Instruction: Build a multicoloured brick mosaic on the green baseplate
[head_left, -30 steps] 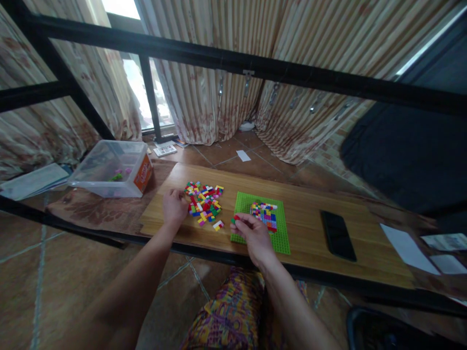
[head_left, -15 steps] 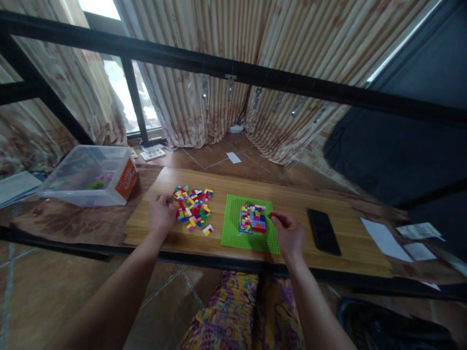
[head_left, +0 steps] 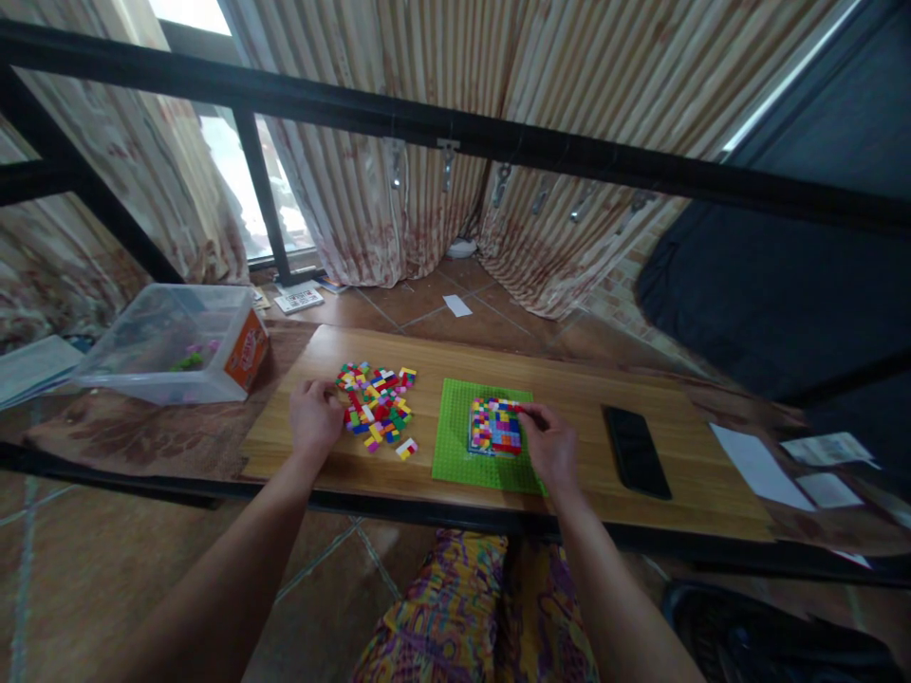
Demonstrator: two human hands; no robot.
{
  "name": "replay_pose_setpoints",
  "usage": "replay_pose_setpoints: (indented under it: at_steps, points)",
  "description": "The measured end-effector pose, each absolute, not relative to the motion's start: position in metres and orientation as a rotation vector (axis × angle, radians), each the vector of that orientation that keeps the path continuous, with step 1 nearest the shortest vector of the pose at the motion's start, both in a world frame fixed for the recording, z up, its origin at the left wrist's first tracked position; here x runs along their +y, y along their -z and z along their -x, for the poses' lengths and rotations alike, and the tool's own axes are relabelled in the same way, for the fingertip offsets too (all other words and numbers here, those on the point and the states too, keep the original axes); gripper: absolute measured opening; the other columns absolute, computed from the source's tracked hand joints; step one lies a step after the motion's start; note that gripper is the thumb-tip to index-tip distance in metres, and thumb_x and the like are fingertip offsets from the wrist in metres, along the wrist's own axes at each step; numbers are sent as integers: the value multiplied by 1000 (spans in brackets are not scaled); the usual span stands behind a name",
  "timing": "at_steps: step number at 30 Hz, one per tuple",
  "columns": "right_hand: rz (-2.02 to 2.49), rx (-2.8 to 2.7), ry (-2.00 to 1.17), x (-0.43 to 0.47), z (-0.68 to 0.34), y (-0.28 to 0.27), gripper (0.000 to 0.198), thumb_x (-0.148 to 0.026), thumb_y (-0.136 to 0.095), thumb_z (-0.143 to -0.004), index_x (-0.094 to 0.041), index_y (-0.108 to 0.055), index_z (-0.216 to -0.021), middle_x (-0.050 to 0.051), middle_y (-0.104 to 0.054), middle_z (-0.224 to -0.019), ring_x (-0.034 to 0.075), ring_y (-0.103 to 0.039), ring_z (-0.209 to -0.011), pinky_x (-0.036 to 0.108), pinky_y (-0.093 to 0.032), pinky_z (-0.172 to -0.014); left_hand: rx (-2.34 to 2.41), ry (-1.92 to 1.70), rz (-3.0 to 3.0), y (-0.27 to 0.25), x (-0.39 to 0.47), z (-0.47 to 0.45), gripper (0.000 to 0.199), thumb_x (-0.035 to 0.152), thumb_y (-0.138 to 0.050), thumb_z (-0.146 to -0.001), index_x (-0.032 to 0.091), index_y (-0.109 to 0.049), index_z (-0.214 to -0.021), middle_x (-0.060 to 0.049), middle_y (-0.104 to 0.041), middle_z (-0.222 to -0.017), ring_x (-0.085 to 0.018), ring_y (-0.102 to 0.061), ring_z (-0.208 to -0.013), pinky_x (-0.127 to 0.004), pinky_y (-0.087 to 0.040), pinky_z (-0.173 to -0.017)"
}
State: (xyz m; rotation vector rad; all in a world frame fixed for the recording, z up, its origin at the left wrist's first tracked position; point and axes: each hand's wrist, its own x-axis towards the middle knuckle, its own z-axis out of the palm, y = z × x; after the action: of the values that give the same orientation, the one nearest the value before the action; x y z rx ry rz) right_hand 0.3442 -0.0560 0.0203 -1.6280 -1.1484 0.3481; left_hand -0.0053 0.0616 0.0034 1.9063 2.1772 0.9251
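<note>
My right hand [head_left: 551, 446] pinches a small red toy brick [head_left: 519, 409] at the top right corner of a square build of coloured bricks [head_left: 496, 427]. This build stands on a green studded baseplate [head_left: 450, 455]. To the left, a loose pile of small multicoloured bricks [head_left: 381, 403] lies on the wooden board. My left hand [head_left: 315, 417] rests at the pile's left edge with its fingers curled together; whatever they hold, if anything, is hidden. A small joined piece of white, yellow and red bricks [head_left: 406, 449] lies at the pile's near edge.
A black phone [head_left: 636, 452] lies on the wooden board [head_left: 697, 474] right of the baseplate. A clear plastic box [head_left: 177, 346] with an orange label stands at the left. White papers [head_left: 758, 465] lie at the far right. A dark metal rail [head_left: 427, 128] crosses beyond the board.
My right hand has moved left with the red brick, from beside the build onto its top right corner. My left hand has stayed by the pile.
</note>
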Motion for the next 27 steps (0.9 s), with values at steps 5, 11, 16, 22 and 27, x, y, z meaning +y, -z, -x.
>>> replay_pose_setpoints:
  at_steps: [5,11,16,22,27]
  points:
    - [1619,-1134,-354,-54,-343,-18,25,-38,-61,-80,-18,-74,-87,8,-74,-90,22,-67,-83,39,-53,-82,2165,-939,-1911,-3,62,6,28,13,-45,-79,17,-71,-89,-12,-67,-100,-27,-61,-102,-37,-49,-94]
    - [1606,-1060,-404,-54,-344,-16,26,-39,-64,-78,-18,-73,-91,8,-75,-91,22,-68,-85,41,-53,-85,2164,-944,-1897,-2,62,6,29,13,-45,-80,16,-72,-91,-13,-67,-101,-28,-61,-101,-39,-49,-93]
    - [1597,-977,-455,-53,-345,-14,30,-43,-67,-76,-17,-73,-90,9,-75,-89,22,-68,-83,40,-53,-83,2164,-930,-1888,-4,61,5,28,13,-46,-80,16,-71,-91,-13,-67,-100,-28,-61,-101,-39,-49,-94]
    - [1567,-869,-537,-48,-346,-11,34,-48,-72,-70,-18,-73,-86,7,-75,-84,21,-67,-79,39,-53,-79,2159,-939,-1879,-5,61,5,28,13,-45,-80,17,-71,-89,-12,-67,-101,-28,-60,-102,-39,-49,-93]
    - [1476,-726,-681,-44,-344,-10,38,-48,-78,-63,-18,-72,-85,4,-74,-80,18,-65,-70,36,-53,-71,2161,-926,-1869,-6,61,5,29,12,-45,-80,17,-71,-91,-12,-66,-102,-28,-61,-102,-39,-49,-93]
